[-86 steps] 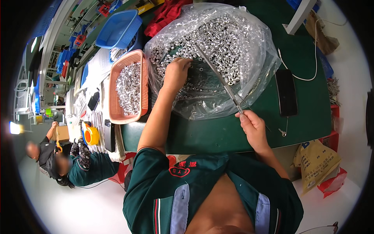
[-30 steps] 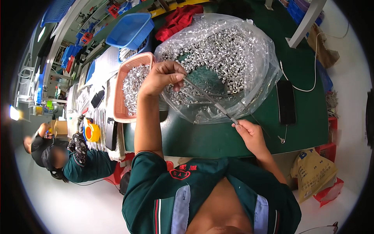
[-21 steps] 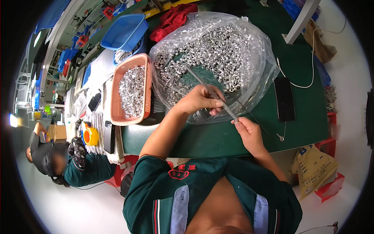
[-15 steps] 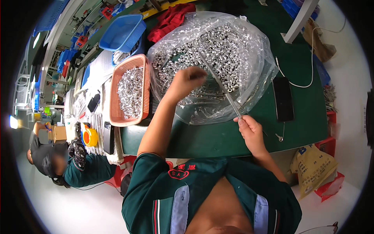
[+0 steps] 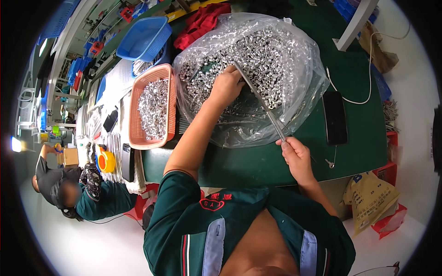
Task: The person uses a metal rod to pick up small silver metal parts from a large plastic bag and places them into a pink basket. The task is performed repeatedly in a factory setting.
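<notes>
A big clear plastic bag (image 5: 294, 92) lies open on the green table (image 5: 350, 73), full of small shiny metal parts (image 5: 262, 46). My left hand (image 5: 225, 87) reaches into the heap, fingers curled among the parts near the rod's upper end. My right hand (image 5: 297, 156) grips the lower end of a thin metal rod (image 5: 260, 101), which slants up and left into the bag. Whether the left hand holds any parts is hidden.
An orange basket (image 5: 154, 110) of the same metal parts stands left of the bag, a blue basket (image 5: 142, 39) and red cloth (image 5: 200, 23) behind. A black phone (image 5: 335, 117) with a white cable lies right. Another person (image 5: 73, 193) sits at lower left.
My left hand went from the orange basket side to the rod near my right hand, then back up into the heap of parts. The rod stayed in my right hand.
</notes>
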A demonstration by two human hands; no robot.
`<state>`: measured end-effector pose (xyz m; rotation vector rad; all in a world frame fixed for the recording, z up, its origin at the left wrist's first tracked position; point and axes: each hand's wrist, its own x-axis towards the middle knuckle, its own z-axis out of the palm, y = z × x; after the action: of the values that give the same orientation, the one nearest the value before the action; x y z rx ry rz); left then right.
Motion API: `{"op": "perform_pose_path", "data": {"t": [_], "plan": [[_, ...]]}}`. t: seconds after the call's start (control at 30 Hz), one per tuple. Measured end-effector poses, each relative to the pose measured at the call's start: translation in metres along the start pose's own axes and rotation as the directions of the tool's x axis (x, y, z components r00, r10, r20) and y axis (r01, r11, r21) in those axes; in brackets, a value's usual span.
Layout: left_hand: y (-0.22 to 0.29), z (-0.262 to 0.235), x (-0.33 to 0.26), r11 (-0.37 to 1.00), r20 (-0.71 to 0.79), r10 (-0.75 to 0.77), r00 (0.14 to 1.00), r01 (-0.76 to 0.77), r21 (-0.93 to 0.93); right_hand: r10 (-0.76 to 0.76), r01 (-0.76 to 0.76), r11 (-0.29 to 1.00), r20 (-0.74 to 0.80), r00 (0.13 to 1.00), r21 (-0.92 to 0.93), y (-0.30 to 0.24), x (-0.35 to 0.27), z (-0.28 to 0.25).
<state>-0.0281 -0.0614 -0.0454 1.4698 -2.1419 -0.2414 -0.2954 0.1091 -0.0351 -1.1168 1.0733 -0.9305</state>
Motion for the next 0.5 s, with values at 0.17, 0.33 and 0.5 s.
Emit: {"op": "perform_pose_path", "data": {"t": [0.17, 0.33, 0.5], "plan": [[0.006, -0.012, -0.021, 0.998, 0.045, -0.002, 0.999, 0.004, -0.058, 0.002, -0.002, 1.0, -0.014, 1.0, -0.013, 0.001, 0.0, 0.0], [0.008, -0.028, -0.035, 0.988, 0.038, -0.057, 0.998, 0.061, -0.139, -0.021, 0.02, 1.0, -0.008, 1.0, -0.021, 0.0, 0.0, 0.0], [0.005, -0.042, -0.038, 0.968, 0.046, -0.199, 0.979, 0.204, -0.147, -0.019, 0.019, 1.0, -0.009, 1.0, -0.019, 0.0, 0.0, 0.001]]}}
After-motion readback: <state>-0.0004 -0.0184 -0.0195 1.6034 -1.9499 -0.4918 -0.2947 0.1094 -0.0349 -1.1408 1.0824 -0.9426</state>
